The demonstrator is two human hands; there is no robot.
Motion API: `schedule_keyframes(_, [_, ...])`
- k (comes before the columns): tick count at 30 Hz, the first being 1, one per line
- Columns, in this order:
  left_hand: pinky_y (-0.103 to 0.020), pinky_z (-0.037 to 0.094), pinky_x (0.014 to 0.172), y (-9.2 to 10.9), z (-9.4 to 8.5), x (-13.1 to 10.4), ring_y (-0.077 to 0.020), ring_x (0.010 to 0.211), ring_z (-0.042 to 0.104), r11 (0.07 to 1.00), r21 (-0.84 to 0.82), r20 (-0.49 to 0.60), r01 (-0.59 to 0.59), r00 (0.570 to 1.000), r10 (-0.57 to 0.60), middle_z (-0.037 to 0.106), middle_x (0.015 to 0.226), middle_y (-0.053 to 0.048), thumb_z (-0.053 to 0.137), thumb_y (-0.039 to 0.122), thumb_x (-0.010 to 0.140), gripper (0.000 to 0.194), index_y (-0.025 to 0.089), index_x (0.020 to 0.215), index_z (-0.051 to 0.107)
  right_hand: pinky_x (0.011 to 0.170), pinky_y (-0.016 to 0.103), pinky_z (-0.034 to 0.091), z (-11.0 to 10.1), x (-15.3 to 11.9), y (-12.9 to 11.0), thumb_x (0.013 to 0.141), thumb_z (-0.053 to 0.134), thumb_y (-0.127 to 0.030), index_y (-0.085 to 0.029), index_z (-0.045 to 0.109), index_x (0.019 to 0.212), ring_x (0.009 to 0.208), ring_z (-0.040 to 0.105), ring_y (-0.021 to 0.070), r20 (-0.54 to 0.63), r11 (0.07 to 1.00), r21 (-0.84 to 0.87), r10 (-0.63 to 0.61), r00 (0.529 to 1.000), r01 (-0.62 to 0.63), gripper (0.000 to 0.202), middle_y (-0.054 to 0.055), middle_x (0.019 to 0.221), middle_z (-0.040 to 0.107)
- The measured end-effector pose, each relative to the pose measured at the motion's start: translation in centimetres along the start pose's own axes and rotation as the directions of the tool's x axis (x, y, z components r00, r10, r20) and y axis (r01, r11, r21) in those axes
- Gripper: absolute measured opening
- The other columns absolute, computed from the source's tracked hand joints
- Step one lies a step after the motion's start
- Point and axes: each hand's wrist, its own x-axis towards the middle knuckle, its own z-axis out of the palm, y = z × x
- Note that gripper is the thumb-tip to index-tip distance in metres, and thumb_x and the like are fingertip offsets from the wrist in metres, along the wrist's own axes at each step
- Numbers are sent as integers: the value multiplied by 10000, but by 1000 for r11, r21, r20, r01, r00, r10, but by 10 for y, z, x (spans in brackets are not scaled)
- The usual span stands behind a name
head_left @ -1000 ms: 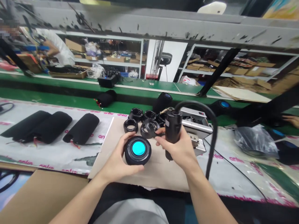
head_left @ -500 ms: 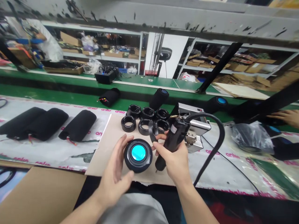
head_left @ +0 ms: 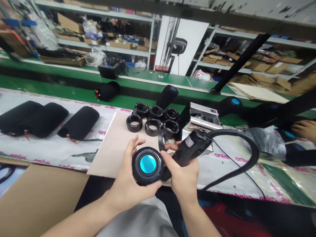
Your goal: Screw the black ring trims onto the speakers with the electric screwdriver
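Observation:
My left hand (head_left: 129,179) wraps round the left and lower side of a black cylindrical speaker (head_left: 148,164), its shiny blue round end facing me. Gripped in my right hand (head_left: 184,176) is a black electric screwdriver (head_left: 190,148), slanting with its cable end up to the right. Its tip is hidden beside the speaker. Between the fingers of the same hand stands a black plastic ring (head_left: 161,141), close to the speaker's upper right edge. Several similar black rings (head_left: 134,123) lie in rows on the cardboard sheet (head_left: 108,148) just beyond.
Black fabric-covered cylinders (head_left: 79,125) with loose wires lie at left. Behind the screwdriver is a silver metal machine (head_left: 202,115). The thick screwdriver cable (head_left: 254,148) loops right, towards a clear plastic bag (head_left: 266,141). Another person's hand (head_left: 304,128) is at far right.
My right hand has tilted the screwdriver flatter, its cable end swinging right and its lower end now beside the speaker. My left thumb has closed under the speaker's lower edge.

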Motion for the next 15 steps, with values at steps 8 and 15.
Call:
schedule_keyframes(8, [-444, 599, 1081, 4, -2, 6, -308, 1336, 651, 983, -160, 16, 95, 995, -93, 543, 1497, -76, 976, 337, 740, 1126, 455, 1610, 271, 581, 275, 592, -4, 7, -10, 735, 940, -355, -218, 552, 1137, 580, 665, 139, 53, 999, -11, -32, 998, 33, 575, 33, 971, 778])
schedule_keyframes(15, [-524, 496, 1223, -10, -18, 21, -354, 1476, 565, 989, -150, 215, 9, 976, 24, 522, 1600, -96, 1019, 292, 685, 1255, 453, 1642, 222, 801, 304, 636, -42, 12, -56, 854, 857, -304, -257, 679, 1140, 906, 755, 210, 467, 844, -303, -272, 841, 442, 340, 23, 1031, 766])
